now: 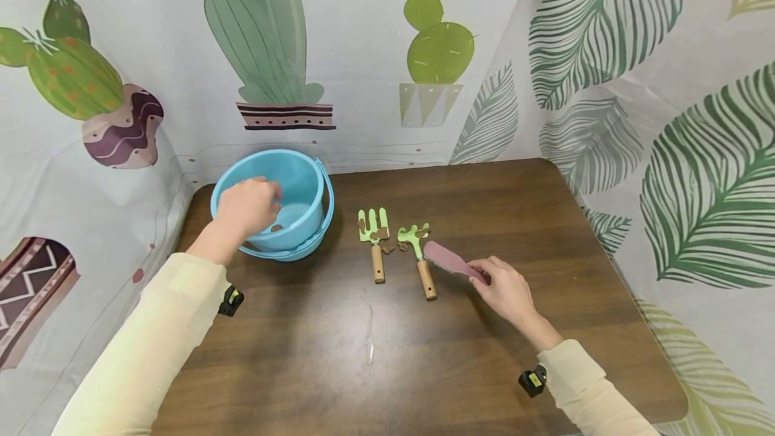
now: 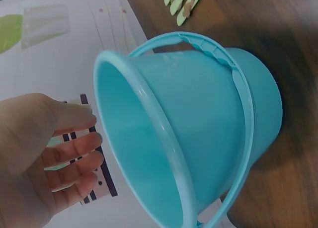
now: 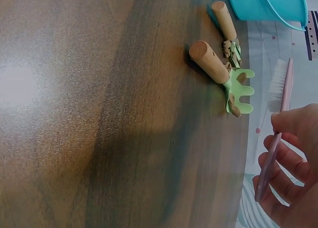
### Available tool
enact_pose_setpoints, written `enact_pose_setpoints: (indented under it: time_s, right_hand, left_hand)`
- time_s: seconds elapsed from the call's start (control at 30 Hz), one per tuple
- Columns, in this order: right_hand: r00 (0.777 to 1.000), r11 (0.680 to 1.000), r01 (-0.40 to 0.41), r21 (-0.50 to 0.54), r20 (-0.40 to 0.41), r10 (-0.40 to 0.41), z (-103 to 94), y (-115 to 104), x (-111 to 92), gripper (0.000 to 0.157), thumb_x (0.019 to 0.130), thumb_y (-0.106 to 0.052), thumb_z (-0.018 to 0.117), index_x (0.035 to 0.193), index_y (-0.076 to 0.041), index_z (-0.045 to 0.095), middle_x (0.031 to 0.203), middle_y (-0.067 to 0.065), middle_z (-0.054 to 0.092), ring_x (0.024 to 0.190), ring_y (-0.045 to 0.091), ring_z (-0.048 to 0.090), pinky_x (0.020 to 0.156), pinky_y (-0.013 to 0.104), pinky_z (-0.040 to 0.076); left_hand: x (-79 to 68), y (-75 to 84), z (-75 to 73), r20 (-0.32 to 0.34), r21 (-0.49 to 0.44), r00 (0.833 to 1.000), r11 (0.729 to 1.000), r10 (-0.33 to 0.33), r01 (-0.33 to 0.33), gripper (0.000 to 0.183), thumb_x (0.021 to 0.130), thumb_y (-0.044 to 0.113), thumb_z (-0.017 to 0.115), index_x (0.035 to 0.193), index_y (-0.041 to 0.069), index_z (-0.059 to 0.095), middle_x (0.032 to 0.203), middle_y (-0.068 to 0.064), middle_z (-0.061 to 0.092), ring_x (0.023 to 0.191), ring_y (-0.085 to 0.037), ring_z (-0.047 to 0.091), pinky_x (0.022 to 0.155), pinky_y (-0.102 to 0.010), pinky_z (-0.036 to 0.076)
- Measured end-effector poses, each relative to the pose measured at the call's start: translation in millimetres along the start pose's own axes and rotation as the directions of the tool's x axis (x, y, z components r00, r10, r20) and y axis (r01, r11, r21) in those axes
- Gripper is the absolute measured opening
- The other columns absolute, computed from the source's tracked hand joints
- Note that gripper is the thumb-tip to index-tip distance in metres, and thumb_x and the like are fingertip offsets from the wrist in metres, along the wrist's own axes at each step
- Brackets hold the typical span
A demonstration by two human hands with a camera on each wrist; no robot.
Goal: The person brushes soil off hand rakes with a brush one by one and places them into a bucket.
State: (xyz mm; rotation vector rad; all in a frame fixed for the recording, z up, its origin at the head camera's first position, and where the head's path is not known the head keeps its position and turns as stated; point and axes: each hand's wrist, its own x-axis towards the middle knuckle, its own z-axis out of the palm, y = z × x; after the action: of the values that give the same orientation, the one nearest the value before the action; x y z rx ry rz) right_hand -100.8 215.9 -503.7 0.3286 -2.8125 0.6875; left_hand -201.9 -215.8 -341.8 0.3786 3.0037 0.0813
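Note:
My left hand [image 1: 249, 206] hovers over the mouth of a light blue bucket [image 1: 298, 180], its fingers loosely bent and holding nothing. In the left wrist view that hand [image 2: 54, 153] is beside the bucket's rim [image 2: 149, 104]. A small brown bit [image 1: 276, 228] lies inside the bucket. With my right hand [image 1: 507, 289] I hold a pink brush [image 1: 449, 260] by its handle, thumb on one side; pale bristles [image 3: 277, 86] show in the right wrist view. The brush head is over a small green hand rake [image 1: 416, 237]. Left of it lies a green garden fork [image 1: 374, 227].
Both tools have wooden handles and brown crumbly clumps [image 1: 380, 234] on their green heads. More brown crumbs [image 1: 403, 246] are on the wooden table [image 1: 521, 207] between them. A thin shiny streak [image 1: 371, 348] shows near the front. Cloth [image 1: 369, 52] printed with cacti hangs behind.

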Motion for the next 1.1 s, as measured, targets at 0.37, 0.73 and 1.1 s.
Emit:
enact_pose_setpoints:
  time_s: [0.37, 0.73, 1.1]
  right_hand:
    - [1.0, 1.0, -0.019, 0.002, 0.025, 0.019, 1.3, 0, -1, 0.024, 0.075, -0.016, 0.074, 0.099, -0.015, 0.069, 0.084, -0.001, 0.063, 0.065, 0.012, 0.052, 0.055, 0.031, 0.041]
    - [1.0, 1.0, -0.014, 0.006, 0.02, 0.014, 2.4, -2, 0, 0.023, 0.075, -0.016, 0.074, 0.098, -0.015, 0.069, 0.085, 0.0, 0.064, 0.065, 0.012, 0.053, 0.055, 0.032, 0.042]
    - [0.999, 1.0, -0.023, 0.015, 0.028, 0.022, 3.8, -4, -1, 0.024, 0.075, -0.015, 0.073, 0.098, -0.014, 0.069, 0.085, 0.0, 0.064, 0.065, 0.015, 0.054, 0.054, 0.031, 0.041]
  left_hand:
    - [-11.5, 23.7, 3.3, -0.107, -0.022, 0.991, 0.996, 0.084, -0.086, 0.019, 0.085, 0.015, 0.06, 0.102, 0.008, 0.065, 0.096, -0.012, 0.06, 0.087, -0.032, 0.057, 0.06, -0.046, 0.049]
    - [-14.9, 42.8, 11.0, -0.11, 0.0, 0.975, 0.981, 0.192, -0.193, 0.03, 0.082, 0.023, 0.067, 0.11, 0.011, 0.065, 0.113, -0.014, 0.06, 0.097, -0.032, 0.058, 0.073, -0.047, 0.05]
    - [-16.3, 54.1, 24.1, -0.099, 0.017, 0.961, 0.966, 0.258, -0.257, 0.053, 0.082, 0.035, 0.067, 0.126, 0.01, 0.054, 0.125, -0.014, 0.053, 0.115, -0.034, 0.05, 0.092, -0.046, 0.043]
